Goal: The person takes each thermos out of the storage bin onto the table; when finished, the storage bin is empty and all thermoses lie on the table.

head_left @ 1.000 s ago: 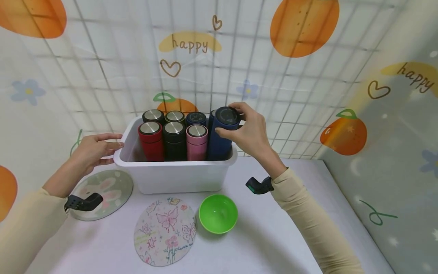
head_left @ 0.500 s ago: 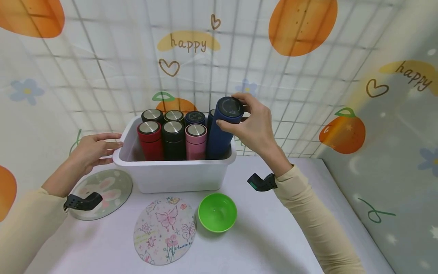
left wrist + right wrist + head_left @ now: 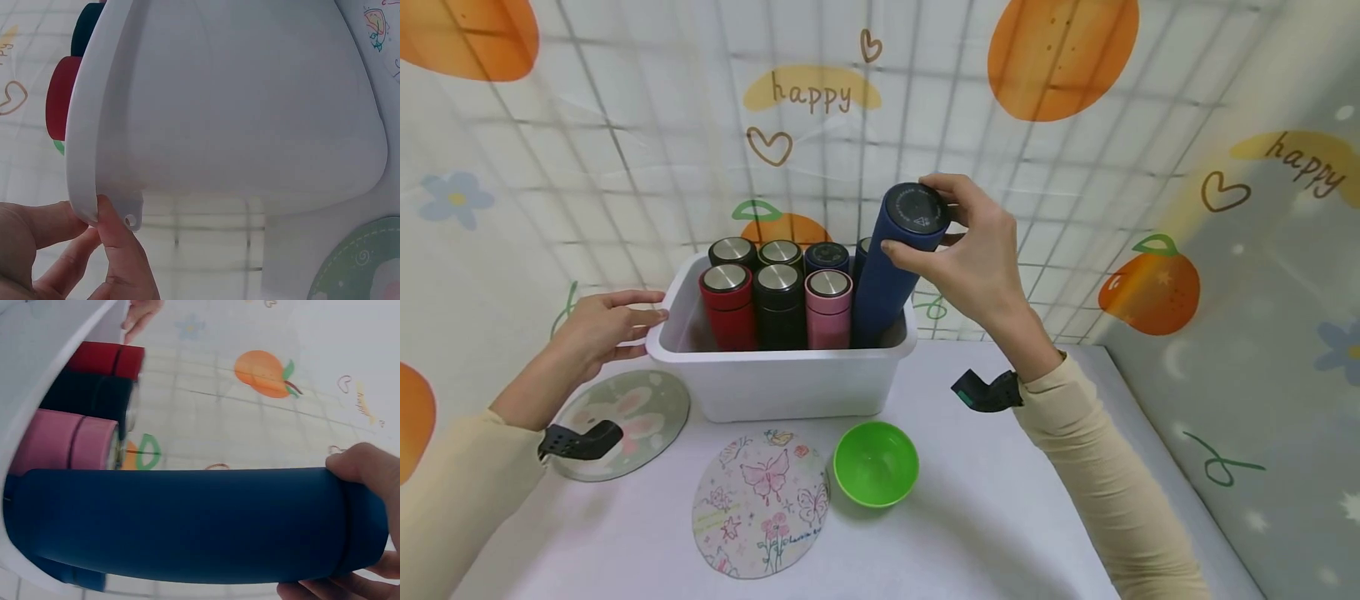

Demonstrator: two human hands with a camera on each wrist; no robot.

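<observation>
My right hand (image 3: pixel 976 250) grips a dark blue vacuum flask (image 3: pixel 886 279) near its lid, thumb on one side and fingers on the other. The flask leans to the right; its lower end is still inside a white plastic tub (image 3: pixel 790 387). My left hand (image 3: pixel 602 333) pinches the tub's left rim, as the left wrist view shows with the rim between thumb and finger (image 3: pixel 122 250). In the tub's front row stand a red flask (image 3: pixel 727 308), a black flask (image 3: pixel 779 308) and a pink flask (image 3: pixel 829 310). Several more flasks stand behind them, partly hidden.
In front of the tub lie a round butterfly-print mat (image 3: pixel 762 504) and a green bowl (image 3: pixel 876 463). A green rabbit-print mat (image 3: pixel 655 425) lies under the left forearm. Behind the tub hangs a printed curtain (image 3: pixel 1060 200) over a wire grid.
My right hand has risen and moved right, drawing the blue flask higher out of the tub and tilting it. The left hand has stayed at the rim.
</observation>
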